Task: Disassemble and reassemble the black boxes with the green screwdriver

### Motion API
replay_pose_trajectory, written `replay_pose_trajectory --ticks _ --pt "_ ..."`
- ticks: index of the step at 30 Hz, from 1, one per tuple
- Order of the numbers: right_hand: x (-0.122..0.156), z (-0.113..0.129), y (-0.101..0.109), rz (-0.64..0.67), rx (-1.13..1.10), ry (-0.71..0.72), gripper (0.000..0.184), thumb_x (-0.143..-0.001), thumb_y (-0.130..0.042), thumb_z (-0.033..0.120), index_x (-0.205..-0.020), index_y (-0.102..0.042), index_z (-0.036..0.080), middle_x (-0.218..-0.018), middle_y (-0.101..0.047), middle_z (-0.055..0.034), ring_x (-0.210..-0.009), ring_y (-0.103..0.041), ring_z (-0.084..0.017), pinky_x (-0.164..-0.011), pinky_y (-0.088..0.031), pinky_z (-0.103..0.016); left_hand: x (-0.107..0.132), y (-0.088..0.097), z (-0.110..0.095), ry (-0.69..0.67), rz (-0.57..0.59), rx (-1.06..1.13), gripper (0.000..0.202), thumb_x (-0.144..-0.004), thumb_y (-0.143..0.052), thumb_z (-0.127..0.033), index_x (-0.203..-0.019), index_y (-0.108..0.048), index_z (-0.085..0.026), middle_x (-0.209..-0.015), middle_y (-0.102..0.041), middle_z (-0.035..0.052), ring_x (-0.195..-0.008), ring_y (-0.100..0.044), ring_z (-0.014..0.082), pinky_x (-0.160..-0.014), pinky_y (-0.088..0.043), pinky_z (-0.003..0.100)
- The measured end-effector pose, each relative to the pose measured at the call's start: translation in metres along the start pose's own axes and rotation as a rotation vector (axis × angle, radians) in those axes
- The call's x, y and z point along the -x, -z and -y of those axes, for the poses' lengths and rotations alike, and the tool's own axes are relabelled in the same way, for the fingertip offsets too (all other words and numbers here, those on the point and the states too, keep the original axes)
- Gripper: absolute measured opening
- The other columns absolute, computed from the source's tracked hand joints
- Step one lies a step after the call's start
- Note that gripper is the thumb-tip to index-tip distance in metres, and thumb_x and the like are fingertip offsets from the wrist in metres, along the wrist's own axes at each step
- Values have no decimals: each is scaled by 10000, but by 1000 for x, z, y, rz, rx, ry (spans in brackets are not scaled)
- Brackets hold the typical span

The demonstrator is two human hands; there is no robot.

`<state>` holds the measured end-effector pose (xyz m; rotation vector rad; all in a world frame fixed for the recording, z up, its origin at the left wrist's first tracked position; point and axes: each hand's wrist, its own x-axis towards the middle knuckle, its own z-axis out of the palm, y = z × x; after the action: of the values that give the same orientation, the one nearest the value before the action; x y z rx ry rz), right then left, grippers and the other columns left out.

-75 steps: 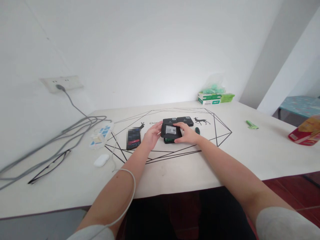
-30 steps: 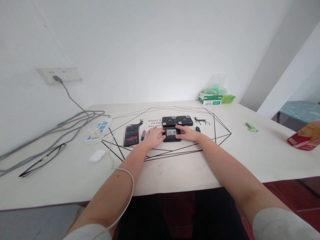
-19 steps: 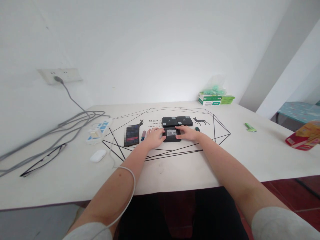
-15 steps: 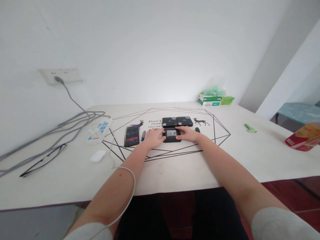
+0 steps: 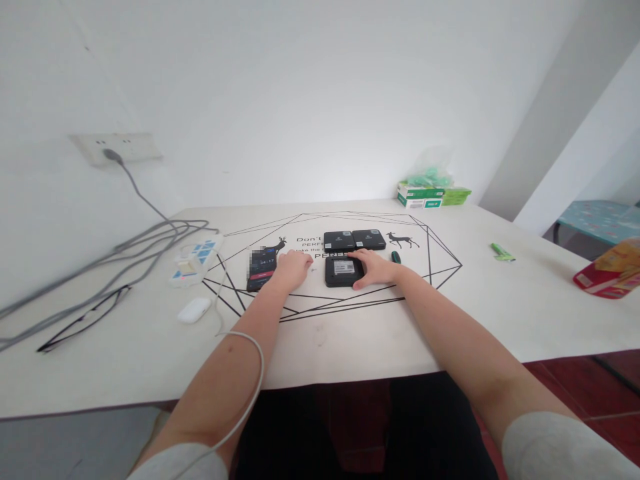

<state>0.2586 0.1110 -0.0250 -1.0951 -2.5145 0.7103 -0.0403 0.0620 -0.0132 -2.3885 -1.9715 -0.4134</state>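
A flat black box (image 5: 338,283) with a white label (image 5: 344,267) lies on the table in front of me. My right hand (image 5: 376,269) grips its right side, thumb at the near corner and fingers at the far edge. To the left, apart from the box, my left hand (image 5: 294,268) is closed low over the table; whatever lies in its fingers is hidden. Just left of that hand is a phone (image 5: 261,268) with its screen lit. Two similar black boxes, one (image 5: 339,241) beside the other (image 5: 369,239), lie behind. A small dark green object (image 5: 395,257) rests beyond my right wrist.
On the left are a power strip (image 5: 193,267), grey cables (image 5: 145,243), a white earbud case (image 5: 194,311) and glasses (image 5: 85,319). A white cord (image 5: 257,360) crosses my left forearm. Green boxes (image 5: 421,193), a green packet (image 5: 501,252) and a red-yellow bag (image 5: 607,270) stand right.
My left hand has left the labelled box and moved left, over where a small screwdriver-like thing with a blue-red handle lay. My right hand stays on the box.
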Motion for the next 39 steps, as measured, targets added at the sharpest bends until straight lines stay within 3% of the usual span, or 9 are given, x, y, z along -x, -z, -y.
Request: replay_pose_trajectory --ticks 3,8,11,15,20,24,27,30,39 --pt "5 4 0 27 -31 28 1148 -508 -943 639 -1512 -522 274 -1473 -508 -134 -1399 -464 -401 -1202 -366 -572 0 0 -3 -14 22 0 264 -938 -557 -335 -943 -806 -245 -1095 -758 131 -1132 -642 360 -1029 -417 499" --pt "7 18 -6 -6 -47 56 740 -773 -768 681 -1357 -634 247 -1292 -650 -117 -1237 -560 -354 -1106 -437 -542 -2 0 -9 -26 36 -10 221 -918 -572 -286 -870 -782 -232 -1036 -746 115 -1072 -666 334 -1010 -418 483" --pt "5 22 -12 -35 17 26 726 -759 -794 659 -1352 -636 272 -1295 -668 -99 -1241 -547 -358 -1107 -415 -546 -2 -1 -12 -30 31 -13 223 -925 -557 -264 -868 -768 -219 -1025 -740 121 -1063 -670 338 -1007 -412 491" --pt "-2 19 -17 -89 10 5 602 -850 -710 650 -1326 -670 283 -1262 -705 -79 -1251 -557 -324 -1108 -414 -504 -2 -4 -14 -45 24 -9 228 -946 -543 -262 -906 -762 -214 -1066 -735 136 -1113 -657 335 -1029 -405 475" --pt "-16 12 -17 -144 -57 -55 467 -886 -662 642 -1134 -764 260 -1110 -764 -52 -1039 -661 -248 -970 -494 -395 -1 -5 -15 -40 0 34 240 -960 -515 -219 -919 -750 -191 -1069 -734 156 -1139 -646 341 -1032 -415 469" --pt "-25 14 -18 -186 -120 -139 466 -850 -669 681 -975 -769 243 -1000 -770 -31 -925 -666 -217 -834 -489 -324 0 -3 -26 -20 -60 124 272 -1003 -471 -245 -973 -736 -194 -1086 -740 130 -1085 -667 320 -971 -470 430" --pt "-28 19 -21 -239 -109 -184 535 -885 -572 728 -860 -740 221 -865 -734 -23 -821 -640 -194 -733 -450 -297 0 -4 -41 -34 -100 202 312 -1047 -421 -280 -1025 -721 -199 -1073 -743 93 -1026 -679 270 -930 -509 372" --pt "-28 21 -23 -268 -90 -180 576 -908 -511 743 -812 -714 213 -806 -701 -21 -778 -609 -185 -692 -418 -291 -2 -8 -50 -84 -112 238 252 -1016 -474 -233 -975 -720 -197 -1081 -726 91 -1071 -667 254 -974 -511 351" --pt "-30 25 -18 -186 38 -98 504 -1000 -477 614 -802 -702 208 -872 -733 -60 -818 -635 -206 -706 -415 -303 -6 -15 -37 -163 -98 226 202 -989 -516 -208 -914 -703 -212 -1036 -702 87 -1043 -657 270 -979 -514 387"
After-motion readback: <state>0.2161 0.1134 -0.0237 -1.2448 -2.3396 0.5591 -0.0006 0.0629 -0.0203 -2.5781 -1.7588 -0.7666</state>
